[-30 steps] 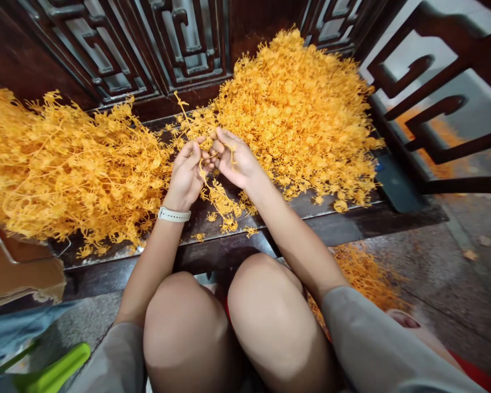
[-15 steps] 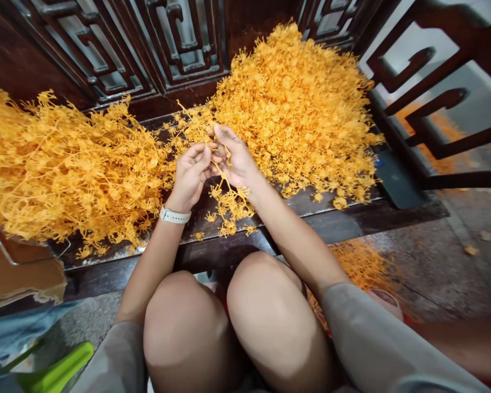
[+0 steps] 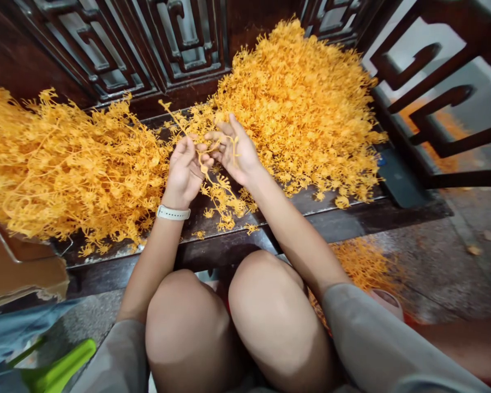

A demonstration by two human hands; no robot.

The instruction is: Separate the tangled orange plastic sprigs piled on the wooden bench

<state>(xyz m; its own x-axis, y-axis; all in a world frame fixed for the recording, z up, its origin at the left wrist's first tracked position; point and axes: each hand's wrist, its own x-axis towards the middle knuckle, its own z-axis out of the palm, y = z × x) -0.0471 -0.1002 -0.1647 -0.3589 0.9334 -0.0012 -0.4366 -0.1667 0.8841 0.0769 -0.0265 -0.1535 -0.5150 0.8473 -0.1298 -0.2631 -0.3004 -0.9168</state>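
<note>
My left hand (image 3: 184, 166), with a pale band on its wrist, pinches a thin orange plastic stem (image 3: 172, 115) with small side branches. The stem slants up to the left above the fingers and down below them. Facing it, my right hand (image 3: 239, 153) has its thumb and fingers apart. A curly orange side branch crosses in front of its palm; its fingertips are slightly blurred. Below both hands, a small cluster of spidery orange pieces (image 3: 225, 204) lies on the dark wooden bench (image 3: 311, 221).
A large heap of loose spidery orange pieces (image 3: 298, 114) rises at right. Tangled branched orange stems (image 3: 73, 174) are piled at left. A dark flat object (image 3: 405, 183) lies on the bench's right end. A cardboard box (image 3: 24, 267) stands left, and orange scraps (image 3: 364, 265) cover floor at right.
My right hand's fingers have loosened and spread away from the stem. My left hand has shifted slightly left, and the stem's upper end has swung left with it.
</note>
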